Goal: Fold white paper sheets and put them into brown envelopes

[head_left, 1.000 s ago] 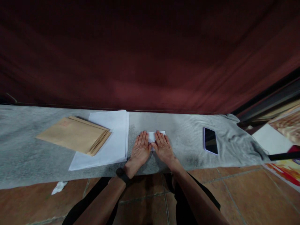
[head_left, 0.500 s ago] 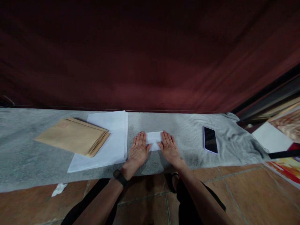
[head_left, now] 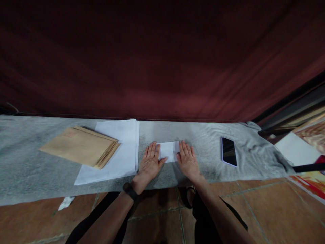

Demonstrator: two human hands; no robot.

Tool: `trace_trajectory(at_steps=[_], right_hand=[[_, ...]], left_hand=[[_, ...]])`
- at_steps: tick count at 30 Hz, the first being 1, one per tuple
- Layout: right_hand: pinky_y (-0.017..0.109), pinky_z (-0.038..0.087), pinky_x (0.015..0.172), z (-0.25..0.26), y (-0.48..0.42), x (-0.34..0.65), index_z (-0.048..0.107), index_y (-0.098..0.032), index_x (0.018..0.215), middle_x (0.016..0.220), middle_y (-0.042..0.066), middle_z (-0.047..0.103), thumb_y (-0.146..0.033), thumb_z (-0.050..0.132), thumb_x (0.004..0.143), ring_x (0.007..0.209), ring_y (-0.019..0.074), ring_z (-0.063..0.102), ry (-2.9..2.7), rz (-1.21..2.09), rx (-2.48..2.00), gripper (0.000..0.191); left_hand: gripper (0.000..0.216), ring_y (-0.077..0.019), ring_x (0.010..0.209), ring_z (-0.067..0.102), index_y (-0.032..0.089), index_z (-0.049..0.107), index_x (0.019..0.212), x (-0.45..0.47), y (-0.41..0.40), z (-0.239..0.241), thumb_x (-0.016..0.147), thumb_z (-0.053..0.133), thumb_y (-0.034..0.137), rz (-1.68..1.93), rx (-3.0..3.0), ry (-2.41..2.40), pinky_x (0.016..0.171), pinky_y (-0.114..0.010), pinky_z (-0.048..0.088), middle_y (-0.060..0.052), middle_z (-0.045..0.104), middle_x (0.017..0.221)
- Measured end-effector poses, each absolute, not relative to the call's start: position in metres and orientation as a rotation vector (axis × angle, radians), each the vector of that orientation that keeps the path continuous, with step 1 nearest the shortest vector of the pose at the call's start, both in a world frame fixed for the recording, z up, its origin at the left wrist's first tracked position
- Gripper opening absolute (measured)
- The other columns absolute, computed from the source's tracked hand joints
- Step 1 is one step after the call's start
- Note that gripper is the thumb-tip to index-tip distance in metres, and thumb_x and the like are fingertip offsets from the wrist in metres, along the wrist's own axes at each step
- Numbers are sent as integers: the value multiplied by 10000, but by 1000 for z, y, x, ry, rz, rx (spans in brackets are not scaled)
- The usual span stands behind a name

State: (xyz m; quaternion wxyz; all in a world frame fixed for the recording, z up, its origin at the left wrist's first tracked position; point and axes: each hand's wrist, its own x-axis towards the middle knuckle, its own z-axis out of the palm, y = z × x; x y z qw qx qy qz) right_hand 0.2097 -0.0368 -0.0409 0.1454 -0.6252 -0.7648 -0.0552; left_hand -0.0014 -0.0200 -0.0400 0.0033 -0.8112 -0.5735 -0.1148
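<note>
While both hands lie palm down on the grey-covered surface (head_left: 205, 139), a small white paper (head_left: 169, 151) lies flat between them. The left hand (head_left: 150, 165) rests at its left edge, fingers straight and slightly apart, thumb over the paper; the right hand (head_left: 188, 164), fingers similarly extended, rests at its right edge. Brown envelopes (head_left: 78, 145) overlap larger white sheets (head_left: 129, 149) at left; a phone (head_left: 229, 151) lies at right.

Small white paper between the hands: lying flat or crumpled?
Flat: the small white paper shows a smooth face and straight edges between left hand and right hand. Cannot tell whether it is folded.
</note>
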Motion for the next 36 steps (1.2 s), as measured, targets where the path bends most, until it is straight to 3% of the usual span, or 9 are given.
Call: trace_trajectory(at_steps=[6, 16, 29, 36], right_hand=[[441, 236, 1245, -41, -58, 182, 327, -143, 1577, 1625, 96, 355, -380, 368, 1060, 1502, 224, 328, -2426, -44, -1531, 570], [480, 252, 1233, -48, -61, 204, 290, -89, 1582, 1618, 146, 354, -424, 387, 1058, 1494, 264, 342, -2376, -44, -1641, 629], [495, 276, 1218, -52, -65, 220, 179, -118, 1618, 1621, 153, 352, -463, 341, 1060, 1492, 268, 344, -2352, -30, -1698, 675], [490, 275, 1219, -52, -68, 222, 242, -87, 1599, 1610, 163, 371, -459, 346, 1060, 1489, 275, 347, -2353, -65, -1703, 663]], left_hand=[[667, -310, 1519, 296, 144, 356, 1557, -3, -20, -40, 1009, 388, 522, -354, -2557, -1805, 1221, -497, 284, -179, 313, 1639], [617, -288, 1522, 293, 97, 349, 1554, -12, -22, -41, 1027, 346, 417, -324, -2548, -1818, 1242, -490, 257, -164, 340, 1627], [569, -292, 1512, 314, 91, 376, 1542, -25, -29, -39, 1027, 314, 325, -348, -2482, -1863, 1228, -470, 303, -140, 386, 1608], [559, -281, 1531, 265, 56, 355, 1545, -19, -36, -28, 1008, 303, 203, -434, -2472, -1810, 1230, -468, 309, -161, 345, 1625]])
